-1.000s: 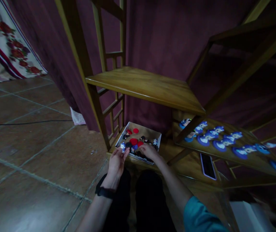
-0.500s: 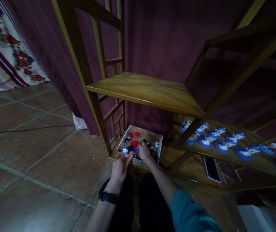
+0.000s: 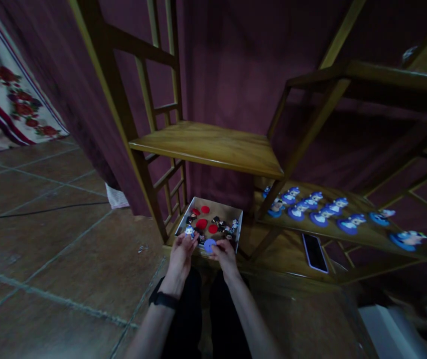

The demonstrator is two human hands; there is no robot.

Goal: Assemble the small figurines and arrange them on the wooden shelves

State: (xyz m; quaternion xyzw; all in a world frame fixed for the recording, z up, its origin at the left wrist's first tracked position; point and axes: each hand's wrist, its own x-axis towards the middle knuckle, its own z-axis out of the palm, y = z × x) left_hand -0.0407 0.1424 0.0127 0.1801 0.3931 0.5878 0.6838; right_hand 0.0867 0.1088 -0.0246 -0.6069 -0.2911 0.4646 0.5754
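My left hand (image 3: 182,252) pinches a small white-and-blue figurine (image 3: 190,231) over the near left edge of a shallow cardboard box (image 3: 220,203). Between the fingers of my right hand (image 3: 225,255) is a flat, round purple base (image 3: 209,245), held beside the figurine but apart from it. Inside the box lie several red discs (image 3: 201,224) and several dark-clothed figurines (image 3: 218,223). Another white-and-blue figurine (image 3: 234,224) rests at the box's right side. My fingers hide part of the box's front edge.
The box sits on the low board of a wooden shelf unit, under a higher shelf board (image 3: 206,144). To the right, several figurines on purple and blue bases (image 3: 321,217) stand on another board. A phone (image 3: 315,253) lies below them. A cable (image 3: 41,211) crosses the floor.
My right hand has come out of the box towards me, now with the purple base in its fingers. The left hand still holds the figurine. The view has shifted slightly right.
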